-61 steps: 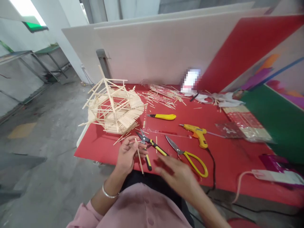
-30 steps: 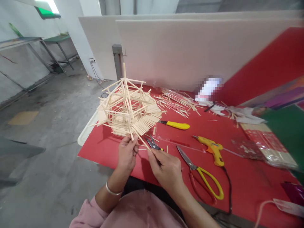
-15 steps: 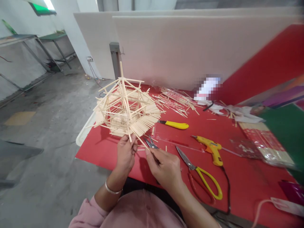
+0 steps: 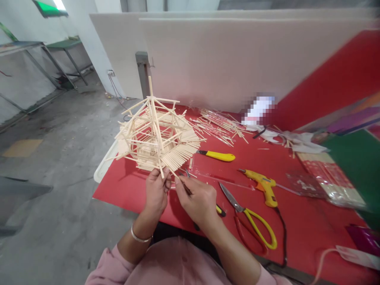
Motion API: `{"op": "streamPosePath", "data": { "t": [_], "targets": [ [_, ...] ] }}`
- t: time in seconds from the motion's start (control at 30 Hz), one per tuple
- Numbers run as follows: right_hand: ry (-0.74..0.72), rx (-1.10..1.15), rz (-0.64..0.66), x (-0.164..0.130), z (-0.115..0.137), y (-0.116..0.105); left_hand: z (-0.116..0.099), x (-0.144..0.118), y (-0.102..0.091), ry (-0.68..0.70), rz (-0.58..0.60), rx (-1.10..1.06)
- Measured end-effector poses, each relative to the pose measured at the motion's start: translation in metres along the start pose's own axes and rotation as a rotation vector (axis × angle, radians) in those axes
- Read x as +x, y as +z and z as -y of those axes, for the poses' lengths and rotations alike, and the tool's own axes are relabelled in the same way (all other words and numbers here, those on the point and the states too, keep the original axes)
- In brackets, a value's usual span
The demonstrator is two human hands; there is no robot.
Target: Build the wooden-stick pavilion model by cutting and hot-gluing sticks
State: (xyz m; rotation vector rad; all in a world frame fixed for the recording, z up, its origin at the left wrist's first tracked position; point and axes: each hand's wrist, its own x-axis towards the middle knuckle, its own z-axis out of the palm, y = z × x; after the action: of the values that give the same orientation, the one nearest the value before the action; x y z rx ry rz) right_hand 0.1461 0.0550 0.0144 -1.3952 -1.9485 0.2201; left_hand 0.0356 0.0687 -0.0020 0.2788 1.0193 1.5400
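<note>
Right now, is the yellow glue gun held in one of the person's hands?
No, the yellow glue gun lies on the red table, apart from both hands, which are at the stick model.

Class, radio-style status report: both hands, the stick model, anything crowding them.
Left hand pinching a stick at the stick model rim. Right hand pinching a stick beside it, over the pliers. Scissors and glue gun lie right, apart.

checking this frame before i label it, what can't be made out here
Head view only:
- Pliers: mostly hidden under the right hand.
- Thin stick between the fingers: too thin to tell where it ends or whether it touches the stick model.
- Item by the back wall: pixelated.
- Cable: cut off by the lower right edge.
</note>
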Motion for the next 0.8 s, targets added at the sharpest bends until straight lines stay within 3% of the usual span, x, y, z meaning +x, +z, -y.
{"op": "streamPosePath", "data": {
  "t": [0.27,0.8],
  "targets": [
    [0.011,-0.214,0.030,0.003,0.008,-0.004,0.002,0.002,-0.001,0.014,0.017,-0.012],
    [0.015,-0.312,0.048,0.008,0.012,-0.006,0.003,0.003,-0.003,0.009,0.061,-0.015]
  ]
}}
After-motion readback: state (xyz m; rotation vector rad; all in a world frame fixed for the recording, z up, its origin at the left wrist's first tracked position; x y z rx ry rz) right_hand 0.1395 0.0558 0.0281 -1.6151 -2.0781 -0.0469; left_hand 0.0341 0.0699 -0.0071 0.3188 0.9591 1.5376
